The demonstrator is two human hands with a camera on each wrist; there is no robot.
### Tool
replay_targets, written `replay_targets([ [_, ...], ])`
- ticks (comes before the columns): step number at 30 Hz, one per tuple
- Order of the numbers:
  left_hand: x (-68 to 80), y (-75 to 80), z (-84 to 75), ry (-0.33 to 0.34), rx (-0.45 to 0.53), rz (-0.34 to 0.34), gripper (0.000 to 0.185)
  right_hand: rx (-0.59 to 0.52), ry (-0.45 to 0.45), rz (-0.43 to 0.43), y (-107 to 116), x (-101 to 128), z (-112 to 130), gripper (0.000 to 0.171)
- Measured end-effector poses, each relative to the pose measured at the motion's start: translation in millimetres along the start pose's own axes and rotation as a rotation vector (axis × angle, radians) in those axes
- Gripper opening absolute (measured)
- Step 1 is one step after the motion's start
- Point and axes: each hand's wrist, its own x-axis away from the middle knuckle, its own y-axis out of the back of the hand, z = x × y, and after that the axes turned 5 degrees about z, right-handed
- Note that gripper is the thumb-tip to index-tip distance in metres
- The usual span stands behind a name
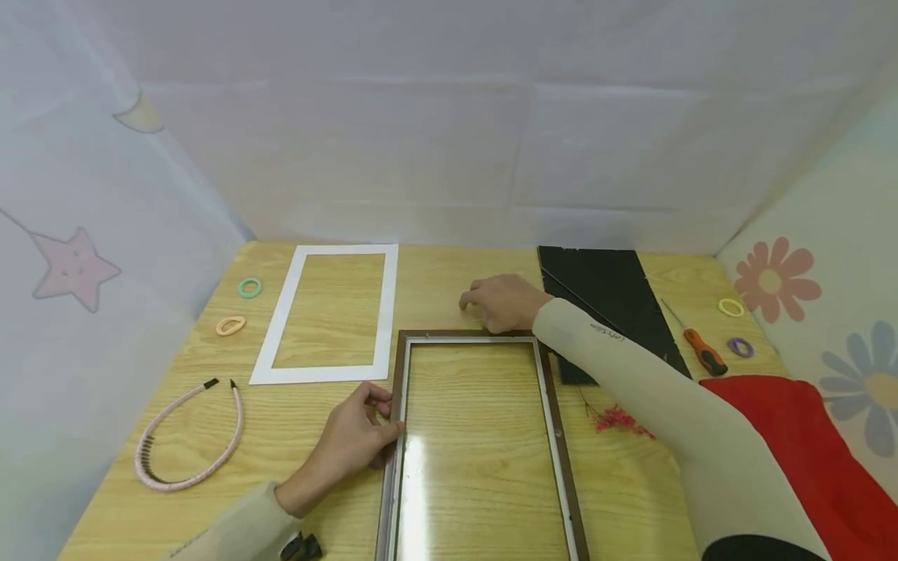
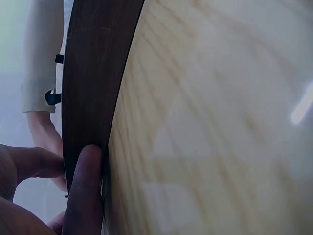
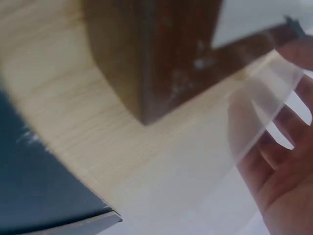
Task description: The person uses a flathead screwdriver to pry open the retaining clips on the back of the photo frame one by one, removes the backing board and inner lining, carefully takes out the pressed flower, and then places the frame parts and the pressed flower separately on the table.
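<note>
We see a brown picture frame point(image 1: 477, 436) lying flat on the wooden table point(image 1: 295, 436), its glass pane reflecting light, right in front of the person. The left hand point(image 1: 354, 440) rests against the frame's left rail, thumb and fingertips point(image 2: 85, 191) pressed on the wood; the left wrist view shows a finger laid along the dark rail rather than wrapped round it. The right hand point(image 1: 501, 302) lies at the frame's far edge, and whether it grasps anything there we cannot tell; its wrist view shows fingers point(image 3: 279, 161) behind a clear sheet near the frame's corner. A white mat border point(image 1: 330, 374) lies to the left, a black backing board point(image 1: 610, 304) to the right, with a screwdriver point(image 1: 701, 352) beyond and a pink headband point(image 1: 189, 436) near the left edge
</note>
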Motion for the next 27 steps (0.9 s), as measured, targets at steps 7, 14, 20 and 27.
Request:
replay_targets([
  [7, -0.4, 0.1, -1.4, -0.002, 0.036, 0.002, 0.042, -0.141, -0.039, 0.102, 1, -2, -10, 0.05],
  [14, -3.6, 0.9, -1.4, -0.001, 0.038, -0.011, 0.041, -0.208, -0.055, 0.092, 0, -1, -12, 0.042],
  [20, -5.8, -0.5, -1.2, -0.006, 0.039, 0.002, 0.041, -0.247, -0.1, 0.028, -7, 8, -12, 0.038],
  [27, -7.7, 0.2, -2.9, 0.009, 0.036, 0.024, 0.043, -0.27, -0.111, -0.081, -15, 29, -15, 0.041],
])
